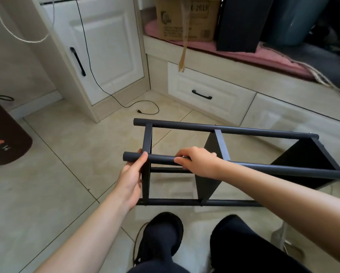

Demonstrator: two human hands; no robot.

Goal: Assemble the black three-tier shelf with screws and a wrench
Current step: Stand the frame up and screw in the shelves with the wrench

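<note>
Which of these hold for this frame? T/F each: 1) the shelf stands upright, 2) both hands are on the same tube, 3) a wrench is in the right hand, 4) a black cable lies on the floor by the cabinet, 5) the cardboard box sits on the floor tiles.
1) The shelf stands upright. False: it lies on its side on the floor tiles.
2) Both hands are on the same tube. True: the left hand and right hand both hold the near upper tube.
3) A wrench is in the right hand. False: no wrench is visible.
4) A black cable lies on the floor by the cabinet. True.
5) The cardboard box sits on the tiles. False: it rests on the raised bench's pink mat.
</note>
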